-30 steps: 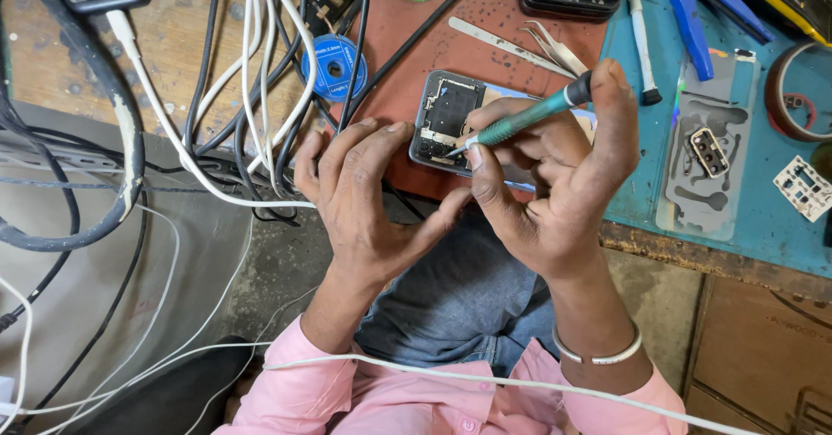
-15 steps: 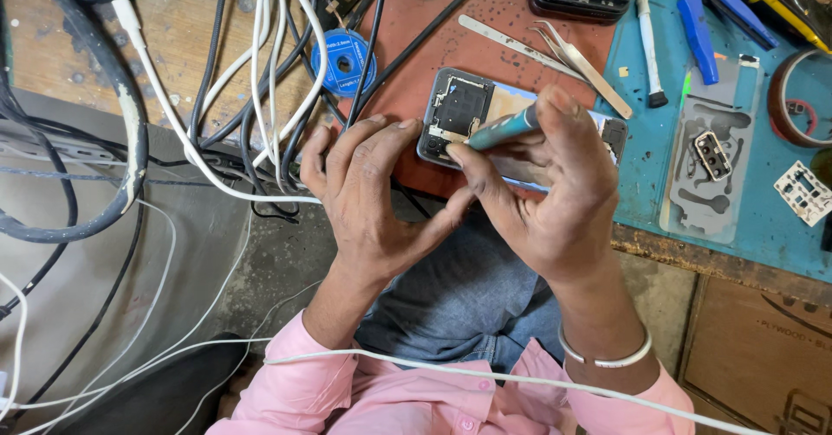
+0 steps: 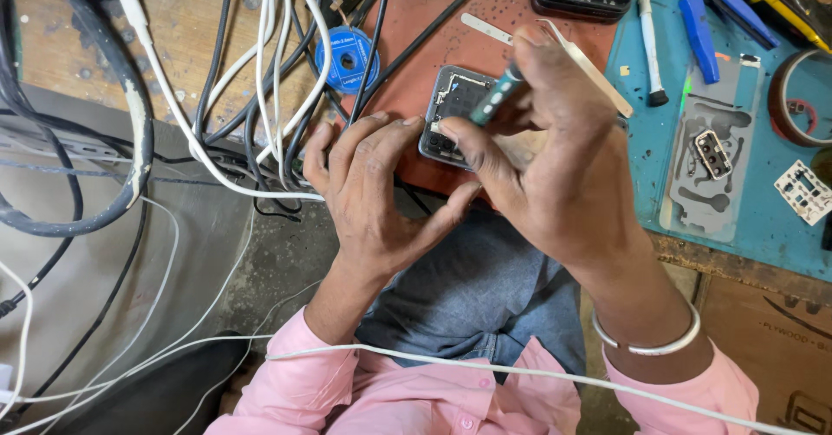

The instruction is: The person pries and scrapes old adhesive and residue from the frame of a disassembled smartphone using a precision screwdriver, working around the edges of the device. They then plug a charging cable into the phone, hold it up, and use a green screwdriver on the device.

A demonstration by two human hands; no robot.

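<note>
Wearing pink sleeves and blue jeans, the person sits at the edge of a cluttered workbench, with a thin white cable (image 3: 485, 367) running across the chest. The left hand (image 3: 373, 188) lies with its fingers curled, fingertips pressed to the near edge of an opened phone (image 3: 451, 110) and steadying it on the reddish mat (image 3: 451, 36). The right hand (image 3: 555, 166), a silver bangle (image 3: 646, 341) on its wrist, pinches a green-handled screwdriver (image 3: 496, 97) between thumb and fingers, its tip down inside the phone. Just beyond the hand lie metal tweezers (image 3: 598, 75). Farther left sits a blue solder-wick spool (image 3: 347, 58) among black and white cables (image 3: 269, 71). Farther right, a teal mat (image 3: 745, 192) carries blue-handled pliers (image 3: 698, 28).
</note>
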